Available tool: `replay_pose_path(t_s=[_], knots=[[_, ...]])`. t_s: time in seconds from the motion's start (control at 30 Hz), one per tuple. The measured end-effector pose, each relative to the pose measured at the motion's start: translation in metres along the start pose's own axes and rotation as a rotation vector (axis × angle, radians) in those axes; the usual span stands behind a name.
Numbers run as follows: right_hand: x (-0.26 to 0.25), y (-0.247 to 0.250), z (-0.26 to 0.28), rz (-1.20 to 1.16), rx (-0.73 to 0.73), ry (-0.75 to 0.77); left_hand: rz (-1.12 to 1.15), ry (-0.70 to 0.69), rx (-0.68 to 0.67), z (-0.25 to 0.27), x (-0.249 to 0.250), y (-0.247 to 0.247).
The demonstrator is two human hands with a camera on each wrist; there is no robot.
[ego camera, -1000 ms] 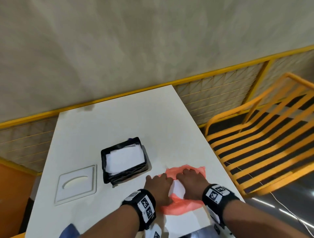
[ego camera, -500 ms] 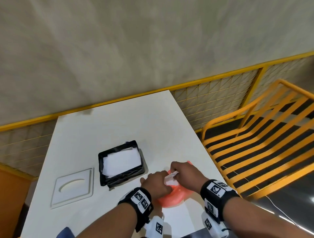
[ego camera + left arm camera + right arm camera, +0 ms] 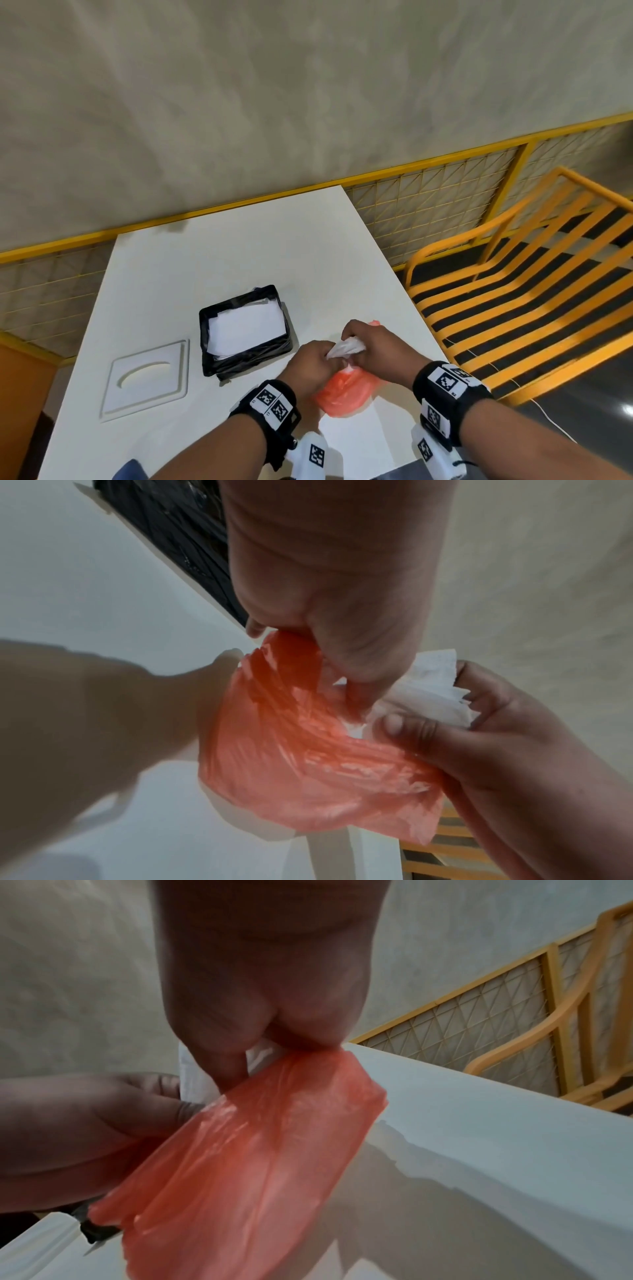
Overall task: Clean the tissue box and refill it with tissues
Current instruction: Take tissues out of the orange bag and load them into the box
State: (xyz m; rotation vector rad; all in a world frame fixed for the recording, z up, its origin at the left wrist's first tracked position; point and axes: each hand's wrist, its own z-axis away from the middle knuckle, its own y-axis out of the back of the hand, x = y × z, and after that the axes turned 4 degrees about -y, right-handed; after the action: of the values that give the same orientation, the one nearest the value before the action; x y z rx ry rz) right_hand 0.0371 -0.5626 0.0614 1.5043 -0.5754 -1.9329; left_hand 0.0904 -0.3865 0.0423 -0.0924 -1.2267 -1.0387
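Observation:
The black tissue box stands open on the white table with a white tissue stack inside. Its white lid lies flat to the left of it. In front of the box, both hands hold an orange-red plastic bag just above the table. My left hand pinches the bag's rim. My right hand grips a wad of white tissues that sticks out of the bag's mouth. From the right wrist, the bag hangs below my right hand.
A yellow slatted chair stands right of the table, close to its right edge. A yellow-framed mesh railing and a grey wall run behind the table. A thin white cable lies on the floor.
Both hands lay flat on the bag on the table a second ago. They have since lifted it, and my right hand now has a wad of white tissues drawn out of its mouth.

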Motion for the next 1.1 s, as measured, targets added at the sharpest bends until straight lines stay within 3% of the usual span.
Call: replay_pose_path(t_s=[0.2, 0.37, 0.6, 0.8, 0.87, 0.93, 1.0, 1.1], knots=[[0.023, 0.000, 0.008, 0.245, -0.016, -0.250, 0.185, -0.004, 0.072, 0.003, -0.013, 0.009], [0.041, -0.007, 0.016, 0.314, -0.026, -0.362, 0.312, -0.011, 0.185, 0.005, -0.016, 0.010], [0.048, -0.005, 0.016, 0.318, 0.004, -0.440, 0.649, -0.010, 0.303, 0.014, 0.004, 0.034], [0.015, 0.008, 0.006, 0.595, -0.017, -0.390, 1.018, -0.015, 0.418, 0.016, 0.019, 0.077], [-0.007, 0.014, -0.001, 0.408, 0.014, -0.323, 1.098, -0.033, 0.427, 0.020, 0.021, 0.087], [-0.036, 0.022, -0.006, -0.124, -0.004, -0.220, 1.196, -0.073, 0.437, 0.026, 0.023, 0.095], [-0.071, 0.021, -0.009, -0.637, -0.122, -0.096, 1.285, -0.100, 0.437, 0.034, 0.026, 0.100], [-0.106, 0.009, -0.022, -0.950, -0.249, 0.030, 1.360, -0.133, 0.422, 0.043, 0.029, 0.109]])
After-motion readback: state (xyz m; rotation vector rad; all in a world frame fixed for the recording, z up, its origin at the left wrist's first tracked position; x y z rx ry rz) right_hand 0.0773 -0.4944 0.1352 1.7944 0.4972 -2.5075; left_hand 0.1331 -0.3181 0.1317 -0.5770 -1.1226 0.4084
